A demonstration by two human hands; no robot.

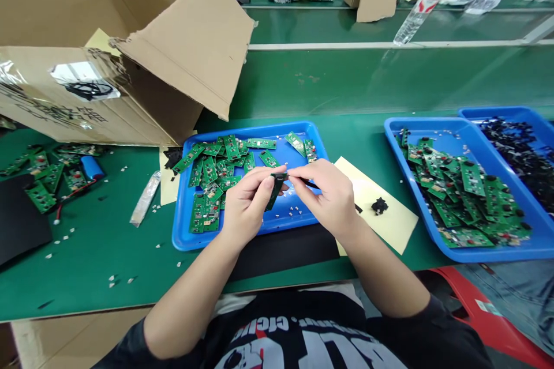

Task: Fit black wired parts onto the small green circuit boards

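My left hand (246,202) is closed on a small green circuit board (276,189), held on edge over the blue tray (179,230). At the board's upper end the fingertips of my right hand (326,193) meet it. A thin black tool (310,184), perhaps tweezers, is pinched in that hand, and its far end is hidden by the fingers. Several loose green circuit boards (210,170) lie in the tray under my hands. Small white bits (291,211) are scattered on the tray floor.
To the right, a second blue tray (392,127) holds piled circuit boards; another tray (471,112) holds black parts (517,150). A cardboard box (142,92) stands at the back left. Yellow paper (389,228) carries a black cluster (380,206). A bottle (426,6) leans at the back.
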